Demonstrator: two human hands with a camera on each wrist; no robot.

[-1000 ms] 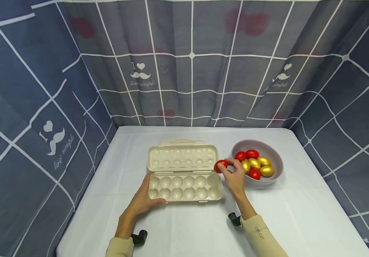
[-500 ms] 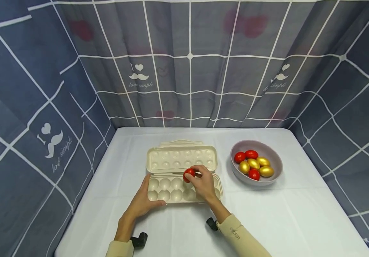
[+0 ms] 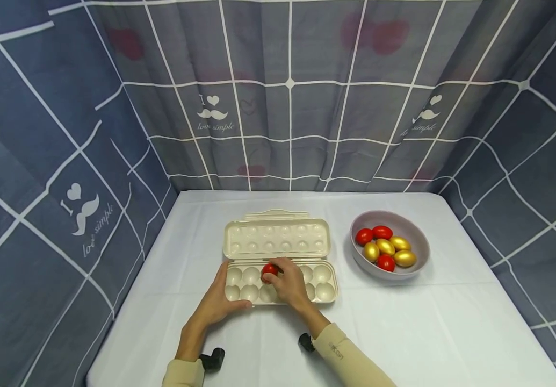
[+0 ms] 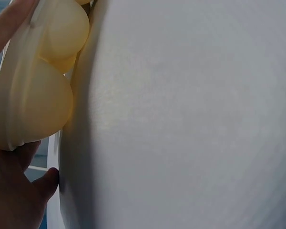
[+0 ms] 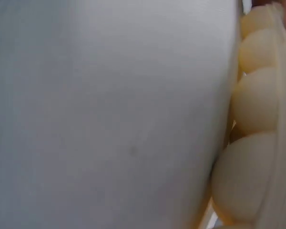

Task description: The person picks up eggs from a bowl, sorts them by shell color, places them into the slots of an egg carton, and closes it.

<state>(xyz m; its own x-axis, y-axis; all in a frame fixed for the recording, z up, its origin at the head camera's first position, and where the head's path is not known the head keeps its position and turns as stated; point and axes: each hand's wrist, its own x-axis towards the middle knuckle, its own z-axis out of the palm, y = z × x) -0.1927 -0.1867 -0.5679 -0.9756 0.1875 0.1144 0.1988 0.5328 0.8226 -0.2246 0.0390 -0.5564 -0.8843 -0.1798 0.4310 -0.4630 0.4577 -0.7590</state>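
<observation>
While left hand (image 3: 219, 301) steadies carton (image 3: 326, 293), right hand (image 3: 289, 285) pinches egg (image 3: 269, 270).

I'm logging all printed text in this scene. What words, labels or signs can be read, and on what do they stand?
"I love simple", with a heart and moustache: printed on the blue-grey checked curtain, repeated at its left and right.
Small dark print on the cream right sleeve: too small to read.
Beige plastic egg tray, grey bowl: no text.

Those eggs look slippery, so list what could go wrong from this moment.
1. The red egg is only pinched by the right hand above the tray's back row; it could slip and roll.
2. The left hand holds just one corner of the open egg tray, so it may shift.
</observation>
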